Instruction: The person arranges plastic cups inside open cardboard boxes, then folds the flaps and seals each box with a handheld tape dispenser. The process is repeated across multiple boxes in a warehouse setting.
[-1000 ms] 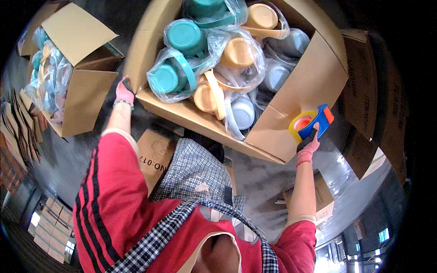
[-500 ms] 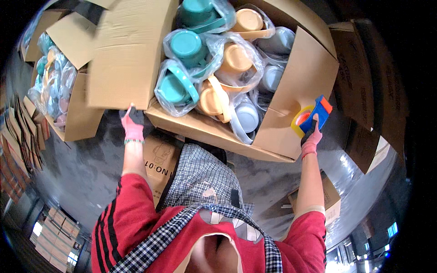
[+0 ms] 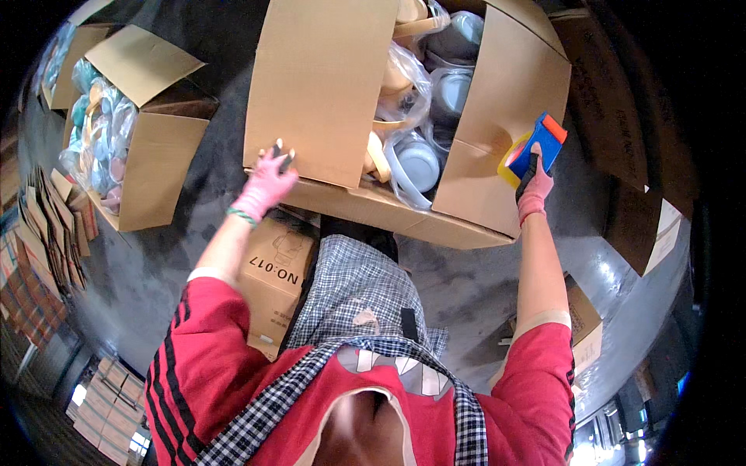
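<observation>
A large cardboard carton (image 3: 404, 217) stands before me, packed with plastic-bagged, bucket-like items with handles. A blue-grey one (image 3: 418, 165) and an orange one (image 3: 397, 74) show between the flaps. The left flap (image 3: 315, 85) lies folded inward over part of them, hiding the teal ones. My left hand (image 3: 268, 180), in a pink glove with dark fingertips, rests on that flap's near corner, fingers spread, holding nothing. My right hand (image 3: 535, 186), gloved alike, grips a blue and orange tape dispenser (image 3: 545, 146) with a yellow roll, beside the raised right flap (image 3: 509, 101).
Another open carton (image 3: 159, 167) with bagged items stands at the left. Flattened cardboard (image 3: 47, 233) is stacked near it. A closed carton (image 3: 276, 272) sits by my legs, a smaller one (image 3: 583, 326) at the lower right. Dark cardboard (image 3: 614, 132) stands at the far right.
The left flap has swung inward over the teal items. My left hand has moved right, from the flap's edge onto its top. The right hand still holds the tape dispenser, slightly higher.
</observation>
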`<state>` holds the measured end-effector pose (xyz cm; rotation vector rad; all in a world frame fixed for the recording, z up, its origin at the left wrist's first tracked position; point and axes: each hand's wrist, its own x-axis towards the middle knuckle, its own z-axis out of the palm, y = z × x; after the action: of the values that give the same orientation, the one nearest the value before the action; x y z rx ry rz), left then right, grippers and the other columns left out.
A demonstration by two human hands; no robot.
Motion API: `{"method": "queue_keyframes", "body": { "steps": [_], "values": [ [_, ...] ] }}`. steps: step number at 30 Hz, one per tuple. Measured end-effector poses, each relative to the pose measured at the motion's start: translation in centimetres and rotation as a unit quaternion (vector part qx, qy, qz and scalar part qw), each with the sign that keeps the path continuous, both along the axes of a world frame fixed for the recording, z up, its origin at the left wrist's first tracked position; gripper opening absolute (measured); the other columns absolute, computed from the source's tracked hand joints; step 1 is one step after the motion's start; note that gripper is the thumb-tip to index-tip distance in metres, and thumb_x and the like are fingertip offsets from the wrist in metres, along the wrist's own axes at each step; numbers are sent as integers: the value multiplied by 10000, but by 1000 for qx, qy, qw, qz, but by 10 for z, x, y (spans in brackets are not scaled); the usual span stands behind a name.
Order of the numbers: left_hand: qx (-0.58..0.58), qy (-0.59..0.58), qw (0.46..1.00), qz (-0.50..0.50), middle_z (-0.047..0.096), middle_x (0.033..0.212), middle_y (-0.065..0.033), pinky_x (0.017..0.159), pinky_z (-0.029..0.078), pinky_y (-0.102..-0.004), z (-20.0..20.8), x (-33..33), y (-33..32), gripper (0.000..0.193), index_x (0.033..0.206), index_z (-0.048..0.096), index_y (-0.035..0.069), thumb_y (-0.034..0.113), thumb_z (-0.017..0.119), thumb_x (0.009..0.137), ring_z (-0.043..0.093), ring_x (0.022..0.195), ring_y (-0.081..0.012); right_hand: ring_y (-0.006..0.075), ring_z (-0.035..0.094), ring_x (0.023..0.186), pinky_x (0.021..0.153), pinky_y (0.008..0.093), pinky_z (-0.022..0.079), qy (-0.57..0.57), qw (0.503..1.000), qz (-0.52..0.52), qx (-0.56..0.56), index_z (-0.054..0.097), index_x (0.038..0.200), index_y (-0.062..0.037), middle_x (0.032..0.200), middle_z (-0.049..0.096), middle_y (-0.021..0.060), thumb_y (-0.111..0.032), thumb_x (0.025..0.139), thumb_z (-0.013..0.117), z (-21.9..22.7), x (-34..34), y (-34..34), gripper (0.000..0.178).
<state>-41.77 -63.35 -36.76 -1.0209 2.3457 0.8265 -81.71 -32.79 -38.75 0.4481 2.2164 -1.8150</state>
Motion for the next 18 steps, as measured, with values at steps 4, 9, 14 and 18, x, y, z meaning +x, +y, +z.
{"method": "queue_keyframes", "body": {
  "steps": [4, 9, 14, 18],
  "values": [
    [-232, 84, 968, 31, 191, 1309, -247, 956, 211, -496, -8, -57, 17, 602, 1236, 317, 40, 366, 489, 759, 214, 1185, -422, 107, 520, 664, 632, 255, 443, 12, 1000, 1, 13, 588, 882, 15, 809, 555, 16, -284, 638, 726, 3, 11, -5, 410],
    [-288, 15, 956, 45, 139, 1327, -237, 946, 160, -547, -26, -124, 57, 721, 1289, 192, 43, 437, 474, 755, 151, 1204, -434, 105, 521, 684, 642, 260, 442, 64, 997, 37, -11, 582, 906, -7, 830, 558, 9, -246, 673, 701, 10, 30, -11, 355],
    [-275, 157, 948, 8, 164, 1325, -214, 978, 177, -462, -48, -54, 24, 710, 1260, 248, 29, 426, 525, 740, 170, 1217, -370, 117, 530, 731, 692, 273, 442, 51, 997, 29, -56, 562, 958, 1, 865, 551, 15, -281, 660, 707, 16, 21, 0, 435],
    [-178, 111, 821, 531, 275, 1276, -162, 975, 227, -335, -78, 54, -27, 681, 1201, 316, -26, 453, 523, 763, 328, 1128, -267, 117, 519, 719, 688, 272, 436, 20, 999, 13, -33, 573, 939, 13, 844, 550, 22, -331, 637, 721, 16, 19, -6, 481]
  ]
}}
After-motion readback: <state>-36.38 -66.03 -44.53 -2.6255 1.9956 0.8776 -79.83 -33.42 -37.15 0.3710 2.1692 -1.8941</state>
